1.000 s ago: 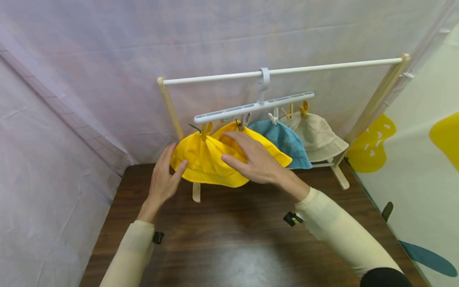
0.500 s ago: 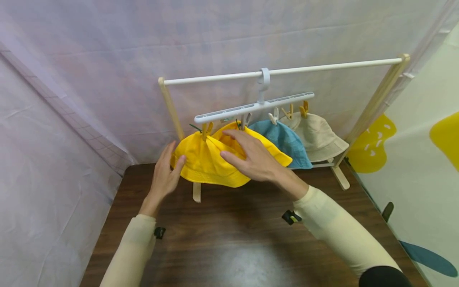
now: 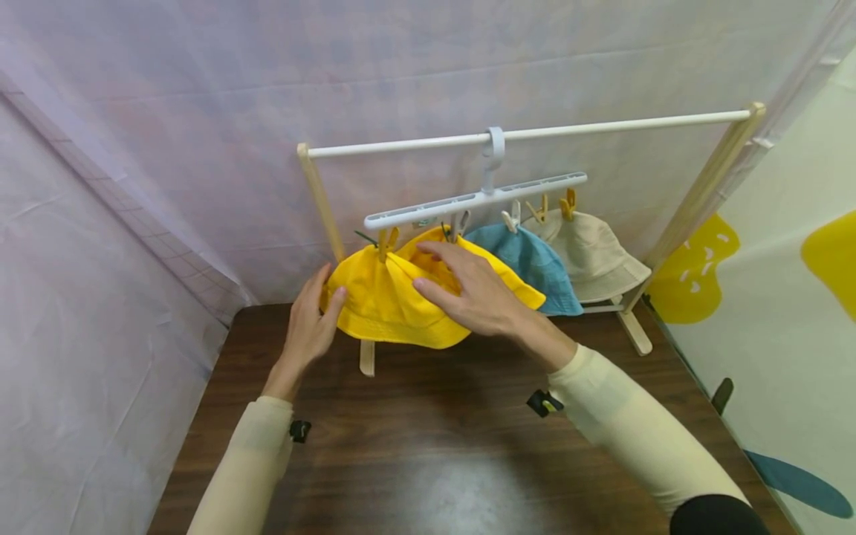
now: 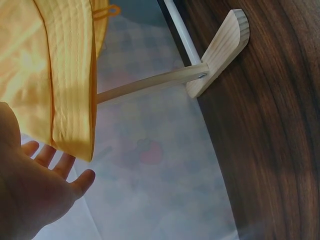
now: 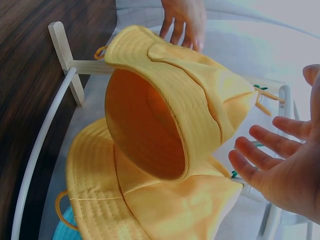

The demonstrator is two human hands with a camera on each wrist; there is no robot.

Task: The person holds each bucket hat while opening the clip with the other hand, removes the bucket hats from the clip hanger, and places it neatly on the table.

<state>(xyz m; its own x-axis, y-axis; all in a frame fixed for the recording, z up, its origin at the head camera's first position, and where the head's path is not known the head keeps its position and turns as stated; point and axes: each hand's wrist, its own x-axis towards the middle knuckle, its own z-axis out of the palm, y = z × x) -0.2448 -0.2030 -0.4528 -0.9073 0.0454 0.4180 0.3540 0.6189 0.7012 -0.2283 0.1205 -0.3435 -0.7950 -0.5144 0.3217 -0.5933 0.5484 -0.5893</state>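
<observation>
A yellow bucket hat (image 3: 364, 297) hangs from a yellow clothespin (image 3: 386, 244) at the left end of a white hanger (image 3: 435, 211). My left hand (image 3: 310, 319) is at the hat's left side, its relaxed fingers by the brim (image 4: 75, 110) in the left wrist view. On the other side my right hand (image 3: 475, 291) is held with fingers spread, in front of a second yellow hat (image 3: 511, 281). The right wrist view shows a gap between those fingers (image 5: 272, 142) and the front hat's crown. Whether the left fingertips touch the fabric is hard to tell.
A blue hat (image 3: 535, 260) and a beige hat (image 3: 598, 256) hang further right, from more clothespins. The hanger hooks over the white rail (image 3: 622, 126) of a wooden-legged rack on a dark wood table (image 3: 414, 446). Pale cloth (image 3: 200, 111) covers the back and left.
My left hand and forearm have shifted slightly right and upward beside the front yellow hat. My right hand has stayed almost still, and the hats hang as before.
</observation>
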